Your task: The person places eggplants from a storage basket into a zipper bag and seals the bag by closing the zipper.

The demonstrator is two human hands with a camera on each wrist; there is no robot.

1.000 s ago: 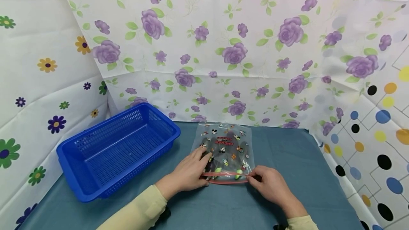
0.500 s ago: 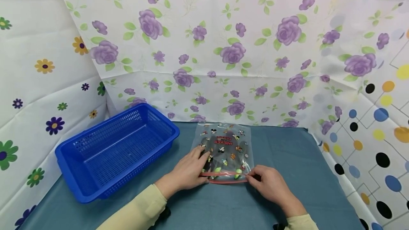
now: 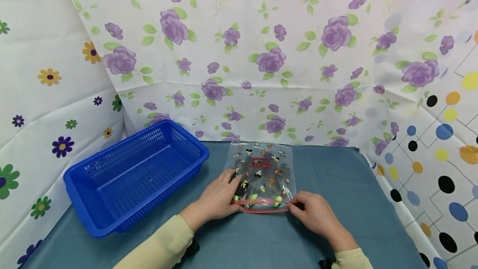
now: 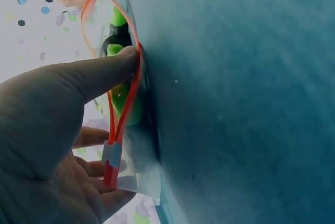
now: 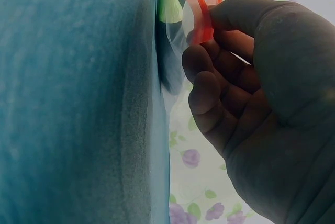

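A clear zip bag (image 3: 261,177) with cartoon prints and a red zip lies flat, its mouth toward me. Inside it are several long dark things with bright green ends (image 5: 170,4); their kind is hard to tell. My left hand (image 3: 218,196) lies over the bag's left side. Its fingers rest on the upper face and its thumb (image 4: 112,72) touches the zip's lower lip. Near that hand's fingers, a pale slider (image 4: 111,153) sits at the zip's left end. My right hand (image 3: 313,213) pinches the zip's right corner between thumb and forefinger. The red lips stand apart between the hands.
A blue plastic basket (image 3: 87,213) with holed sides stands left of the bag. Blue-grey cloth (image 3: 336,173) covers the table. A flowered curtain (image 3: 239,53) rises right behind the bag, and a dotted curtain (image 3: 444,165) closes the right side.
Both hands keep their places on the bag with only slight shifts. The head view has drifted a little; bag and basket look otherwise the same.
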